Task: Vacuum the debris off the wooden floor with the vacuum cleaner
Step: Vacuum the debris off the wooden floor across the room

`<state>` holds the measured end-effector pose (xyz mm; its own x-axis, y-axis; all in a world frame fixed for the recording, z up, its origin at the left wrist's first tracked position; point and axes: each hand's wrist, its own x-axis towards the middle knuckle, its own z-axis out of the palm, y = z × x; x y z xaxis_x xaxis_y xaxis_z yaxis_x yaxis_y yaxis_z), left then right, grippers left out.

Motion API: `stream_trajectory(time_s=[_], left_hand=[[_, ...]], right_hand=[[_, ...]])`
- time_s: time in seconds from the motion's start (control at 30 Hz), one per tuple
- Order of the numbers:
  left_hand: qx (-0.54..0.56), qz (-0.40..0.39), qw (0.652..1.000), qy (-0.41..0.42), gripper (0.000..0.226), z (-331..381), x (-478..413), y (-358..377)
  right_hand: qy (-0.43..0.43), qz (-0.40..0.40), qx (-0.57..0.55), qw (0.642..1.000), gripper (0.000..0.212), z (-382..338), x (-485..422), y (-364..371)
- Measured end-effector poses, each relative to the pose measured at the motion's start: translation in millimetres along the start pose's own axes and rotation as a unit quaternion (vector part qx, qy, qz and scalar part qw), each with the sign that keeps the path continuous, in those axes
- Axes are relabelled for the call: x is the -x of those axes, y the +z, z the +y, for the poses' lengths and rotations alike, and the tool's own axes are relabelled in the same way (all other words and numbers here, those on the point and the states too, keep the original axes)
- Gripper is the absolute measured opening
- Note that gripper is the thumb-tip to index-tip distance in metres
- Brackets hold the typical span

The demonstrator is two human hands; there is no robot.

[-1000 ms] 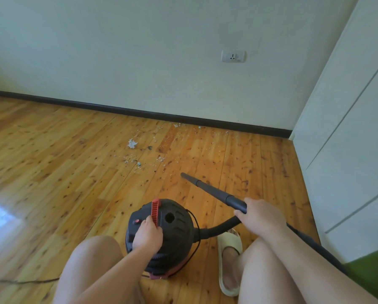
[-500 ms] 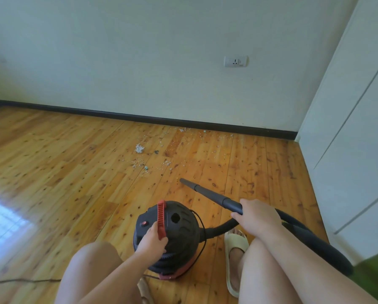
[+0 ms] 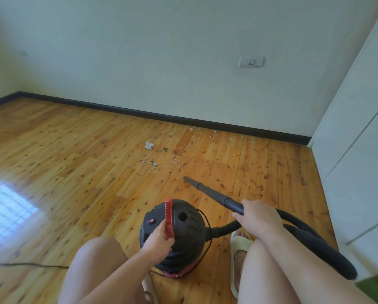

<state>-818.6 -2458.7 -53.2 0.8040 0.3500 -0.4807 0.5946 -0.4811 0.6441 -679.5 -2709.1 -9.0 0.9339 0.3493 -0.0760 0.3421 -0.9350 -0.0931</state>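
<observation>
A small round black vacuum cleaner (image 3: pixel 183 229) with a red handle (image 3: pixel 168 216) and a red button stands on the wooden floor (image 3: pixel 74 172) between my knees. My left hand (image 3: pixel 158 240) grips the near end of the red handle. My right hand (image 3: pixel 257 217) holds the black wand (image 3: pixel 212 195), whose nozzle tip points toward the debris and hangs just above the floor. Debris (image 3: pixel 159 160) lies scattered ahead: a crumpled white scrap (image 3: pixel 149 145) and many small crumbs reaching to the baseboard. The black hose (image 3: pixel 315 242) loops off to the right.
A dark baseboard (image 3: pixel 183 118) runs under the pale wall, which carries a socket (image 3: pixel 251 62). White cabinet doors (image 3: pixel 359 150) close the right side. A thin power cord (image 3: pixel 26 264) trails left across the floor. My right foot wears a pale slipper (image 3: pixel 238 260) beside the vacuum.
My view has tilted up and swung left, showing the room's left corner. My left hand slid from the vacuum's top to the near end of the red handle. The wand stays in my right hand.
</observation>
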Motion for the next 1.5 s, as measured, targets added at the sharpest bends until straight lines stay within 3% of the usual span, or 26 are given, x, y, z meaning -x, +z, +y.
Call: stream_trajectory(time_s=[0.4, 1.0, 1.27, 1.5], left_hand=[[-0.01, -0.008, 1.0, 0.0, 0.073, -4, -1, -2], [-0.007, -0.004, 1.0, 0.003, 0.07, -12, -6, -2], [-0.006, -0.013, 1.0, 0.025, 0.071, -25, -6, -5], [0.024, 0.009, 0.999, 0.024, 0.068, -24, -13, -2]], right_hand=[[-0.022, -0.009, 0.005, 1.0, 0.042, -9, 1, -2], [-0.048, -0.025, 0.01, 0.999, 0.052, -34, -5, -4], [-0.058, -0.02, 0.007, 0.998, 0.046, -52, -14, -3], [-0.021, -0.004, 0.032, 0.999, 0.05, -59, -20, 2]])
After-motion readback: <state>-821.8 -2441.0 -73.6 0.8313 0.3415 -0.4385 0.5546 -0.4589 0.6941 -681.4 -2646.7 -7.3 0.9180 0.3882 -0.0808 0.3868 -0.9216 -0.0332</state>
